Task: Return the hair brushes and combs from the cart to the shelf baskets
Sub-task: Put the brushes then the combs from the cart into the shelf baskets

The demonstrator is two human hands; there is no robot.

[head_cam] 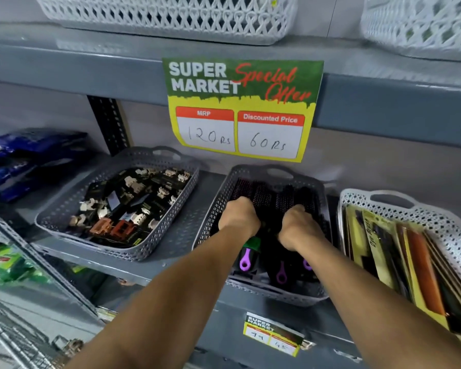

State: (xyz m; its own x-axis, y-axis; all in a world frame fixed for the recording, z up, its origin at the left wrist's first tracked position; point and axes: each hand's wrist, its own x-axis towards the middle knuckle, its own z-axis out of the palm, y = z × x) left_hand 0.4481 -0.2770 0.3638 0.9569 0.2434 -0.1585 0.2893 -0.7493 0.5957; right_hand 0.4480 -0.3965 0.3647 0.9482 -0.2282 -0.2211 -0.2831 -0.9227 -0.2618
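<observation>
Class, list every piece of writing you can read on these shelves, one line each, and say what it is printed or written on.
"SUPER MARKET Special Offer": big offer sign.
"MRP", "120 Rs": same sign, left box.
"Discounted Price", "60 Rs": same sign, right box.
"SUPER MARKET", perhaps "99" and "45": small shelf-edge tag, blurred.
Yellow packet in the white basket: print too blurred.

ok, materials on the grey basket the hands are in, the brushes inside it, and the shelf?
Grey basket: looks like moulded plastic, matte, with a perforated lattice wall and a cut-out handle.
Brushes: likely plastic, glossy black bodies with purple hanging loops, one with a green band; dark bristles, material unclear.
Shelf: seems to be painted sheet metal, grey, satin, with a folded front lip and a slotted upright behind.
</observation>
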